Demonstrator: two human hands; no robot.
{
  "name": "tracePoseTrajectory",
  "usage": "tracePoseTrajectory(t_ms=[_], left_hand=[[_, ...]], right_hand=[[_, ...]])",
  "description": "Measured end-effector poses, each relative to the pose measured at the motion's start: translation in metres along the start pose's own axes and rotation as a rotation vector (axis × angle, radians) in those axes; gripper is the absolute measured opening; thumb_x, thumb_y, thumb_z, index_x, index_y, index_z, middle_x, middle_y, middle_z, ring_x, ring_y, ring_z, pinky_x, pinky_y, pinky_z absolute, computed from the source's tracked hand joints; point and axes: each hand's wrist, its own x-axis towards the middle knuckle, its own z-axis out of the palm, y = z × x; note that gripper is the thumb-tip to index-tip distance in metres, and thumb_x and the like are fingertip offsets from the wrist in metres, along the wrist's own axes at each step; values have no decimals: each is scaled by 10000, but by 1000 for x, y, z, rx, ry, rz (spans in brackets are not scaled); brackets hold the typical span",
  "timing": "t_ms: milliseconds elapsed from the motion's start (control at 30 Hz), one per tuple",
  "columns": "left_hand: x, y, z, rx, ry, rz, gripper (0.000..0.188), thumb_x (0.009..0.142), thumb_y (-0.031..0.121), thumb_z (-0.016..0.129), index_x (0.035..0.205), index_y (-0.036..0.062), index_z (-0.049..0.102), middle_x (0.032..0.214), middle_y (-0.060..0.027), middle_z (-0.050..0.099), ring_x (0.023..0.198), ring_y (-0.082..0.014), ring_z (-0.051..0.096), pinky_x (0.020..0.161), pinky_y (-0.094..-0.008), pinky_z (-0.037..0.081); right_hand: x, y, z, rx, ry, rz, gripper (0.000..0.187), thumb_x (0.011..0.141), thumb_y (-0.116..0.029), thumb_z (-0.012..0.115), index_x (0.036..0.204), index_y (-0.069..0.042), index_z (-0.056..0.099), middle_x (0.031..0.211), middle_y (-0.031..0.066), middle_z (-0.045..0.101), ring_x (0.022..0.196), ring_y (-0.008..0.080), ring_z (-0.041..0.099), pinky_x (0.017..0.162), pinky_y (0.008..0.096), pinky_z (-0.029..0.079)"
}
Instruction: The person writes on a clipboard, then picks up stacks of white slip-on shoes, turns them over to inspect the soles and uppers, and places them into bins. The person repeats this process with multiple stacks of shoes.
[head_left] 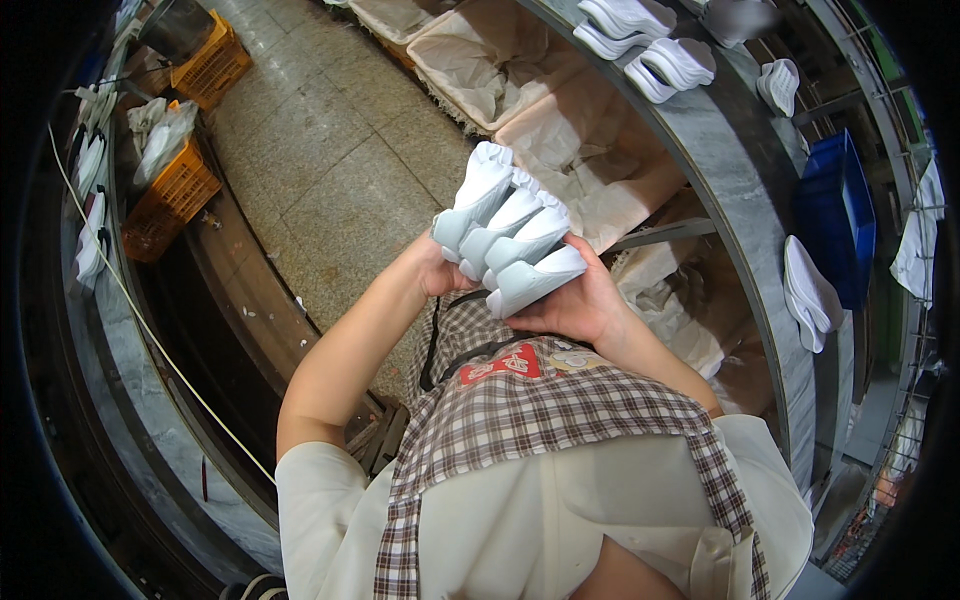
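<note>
Several white shoe soles (505, 232) are bunched side by side between my two hands, above the checked apron. My left hand (441, 270) is closed on the left side of the bunch, its fingertips hidden behind the soles. On the other side my right hand (588, 298) grips the bunch from the right and below, thumb at the edge of the nearest sole. The ends turned toward me are smooth and rounded; the far ends look wavy.
On the curved grey bench at right, more white soles (655, 62) lie in stacks, with a pair (808, 293) beside a blue bin (835, 215). Lined boxes (500, 65) stand below the bench. Orange crates (170, 200) and a thin pale cord (150, 315) are at left.
</note>
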Motion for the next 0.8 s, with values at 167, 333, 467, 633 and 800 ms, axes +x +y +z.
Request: tracePoseTrajectory(t_ms=[167, 333, 467, 633, 800], left_hand=[[-1, 0, -1, -4, -42, -14, 469, 925, 457, 415, 1172, 94, 578, 1033, -66, 663, 822, -189, 673, 571, -355, 582], [-5, -2, 2, 19, -36, 8, 423, 924, 440, 439, 1128, 99, 585, 981, -42, 663, 778, -158, 660, 560, -294, 551], [-9, -7, 8, 24, 7, 76, 438, 925, 453, 455, 1139, 89, 571, 984, -33, 660, 788, -143, 653, 592, -265, 541], [-10, -11, 11, -43, -66, 332, 541, 949, 331, 488, 1292, -75, 389, 1169, -201, 565, 982, -240, 628, 808, -354, 558], [-13, -1, 7, -136, -248, 463, 576, 890, 215, 559, 1320, -102, 343, 1255, -256, 501, 1073, -315, 586, 857, -400, 540]], right_hand=[[0, 1, 0, -6, -6, 6, 658, 848, -612, 389, 1346, -182, 403, 1363, 115, 416, 1204, 375, 424, 971, 631, 294], [0, 3, -3, -11, -29, 6, 649, 860, -608, 371, 1351, -184, 397, 1365, 118, 413, 1208, 371, 419, 974, 630, 289], [0, -1, -6, -7, -50, 24, 658, 858, -562, 429, 1377, -163, 367, 1412, 127, 366, 1278, 367, 358, 1000, 657, 237], [-1, -14, 0, -333, -77, -280, 663, 867, -468, 509, 1379, -82, 342, 1371, 141, 424, 1233, 348, 428, 990, 581, 325], [-7, -24, 20, -564, -52, -559, 841, 868, -443, 563, 1422, -16, 97, 1374, 205, 360, 1235, 303, 425, 999, 417, 386]])
